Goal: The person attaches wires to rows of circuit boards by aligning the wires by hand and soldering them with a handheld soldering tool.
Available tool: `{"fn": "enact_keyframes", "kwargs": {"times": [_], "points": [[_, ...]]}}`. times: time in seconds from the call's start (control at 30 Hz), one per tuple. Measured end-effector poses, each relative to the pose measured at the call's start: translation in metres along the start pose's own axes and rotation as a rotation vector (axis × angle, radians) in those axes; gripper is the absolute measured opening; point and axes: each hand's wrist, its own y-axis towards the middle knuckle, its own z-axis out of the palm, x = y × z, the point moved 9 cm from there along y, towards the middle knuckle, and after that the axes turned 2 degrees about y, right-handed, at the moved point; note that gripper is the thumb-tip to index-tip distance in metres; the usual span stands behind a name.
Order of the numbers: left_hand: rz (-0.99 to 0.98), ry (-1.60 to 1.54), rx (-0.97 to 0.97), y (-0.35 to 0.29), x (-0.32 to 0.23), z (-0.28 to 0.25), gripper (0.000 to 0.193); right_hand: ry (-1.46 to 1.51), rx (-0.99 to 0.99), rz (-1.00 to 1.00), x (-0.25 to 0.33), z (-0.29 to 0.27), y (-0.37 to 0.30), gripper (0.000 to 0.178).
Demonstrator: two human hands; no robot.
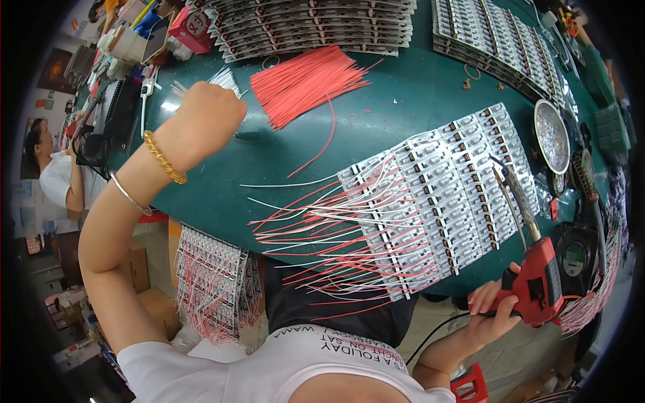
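Observation:
My right hand (pixel 492 305) grips a red soldering gun (pixel 543 285), its metal tip (pixel 497 173) over the right part of a circuit-board panel (pixel 443 201). The panel carries rows of small white units and lies at an angle near the table's front edge. Red and white wires (pixel 329 228) fan out leftward from its left side. My left hand (pixel 208 114) is closed in a fist, its fingertips hidden, beside a bundle of thin white wires (pixel 225 79). Just right of that hand lies a thick bundle of red wires (pixel 302 84), with one red wire (pixel 326 144) curving away.
Stacked panels (pixel 309 27) stand at the back, more (pixel 504 43) at the back right. A round metal dish (pixel 551 138) sits on the green table (pixel 201 181) at right. Wired panels (pixel 215 282) hang below the front edge at left. Another person (pixel 60 168) sits far left.

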Motion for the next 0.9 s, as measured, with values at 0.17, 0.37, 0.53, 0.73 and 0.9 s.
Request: {"fn": "enact_keyframes", "kwargs": {"times": [0.17,0.37,0.53,0.73,0.9], "points": [[0.016,-0.082,0.026,0.0,-0.003,0.007,0.005,-0.037,-0.046,0.056,-0.001,-0.007,-0.001,0.066],[-0.012,-0.676,-0.161,0.002,-0.002,-0.038,0.01,-0.037,-0.036,0.036,0.003,-0.009,0.001,0.064],[0.045,-1.571,-0.327,0.021,-0.054,-0.083,0.014,-0.04,-0.001,0.034,-0.005,0.005,0.006,0.065],[0.18,-1.342,-0.753,0.06,-0.111,-0.13,0.009,-0.129,-0.016,0.064,-0.002,0.01,0.008,0.071],[0.11,-1.408,-0.665,0.084,-0.127,-0.118,0.01,-0.13,-0.064,0.075,-0.003,0.005,0.008,0.074]]}}
